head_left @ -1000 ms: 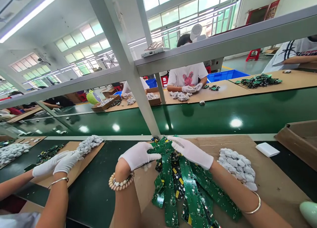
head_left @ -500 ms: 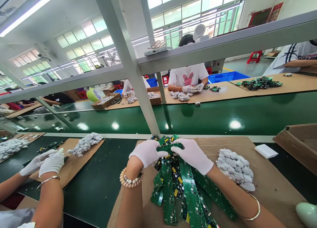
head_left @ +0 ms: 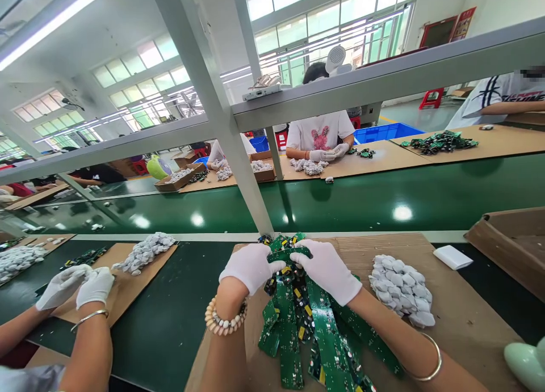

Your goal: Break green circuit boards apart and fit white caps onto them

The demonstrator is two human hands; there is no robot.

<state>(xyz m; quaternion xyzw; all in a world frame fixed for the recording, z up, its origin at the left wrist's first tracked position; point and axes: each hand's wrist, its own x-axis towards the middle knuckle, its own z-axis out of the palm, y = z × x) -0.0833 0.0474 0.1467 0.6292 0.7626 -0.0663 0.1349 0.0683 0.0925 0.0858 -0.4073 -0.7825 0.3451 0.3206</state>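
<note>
Both my hands wear white gloves and grip one green circuit board strip [head_left: 288,256] between them. My left hand [head_left: 251,265] pinches its left end, and my right hand [head_left: 330,270] holds the right end with thumb and fingers. Below and around the hands spreads a pile of long green circuit boards [head_left: 291,335] with yellow and black components, lying on brown cardboard [head_left: 251,369]. Right of my right forearm is a heap of white rounded pieces [head_left: 401,290].
Along the far side of my cardboard runs a green conveyor belt [head_left: 404,193]. A slanted metal post [head_left: 242,165] rises just beyond the boards. At right are a cardboard box [head_left: 511,250], a white flat object [head_left: 452,257] and a pale green object [head_left: 523,358]. A co-worker's gloved hands [head_left: 79,287] are at left.
The view has shifted slightly. My hands keep the same grip on the board, with little visible movement. At left, the co-worker's hands have moved a little apart.
</note>
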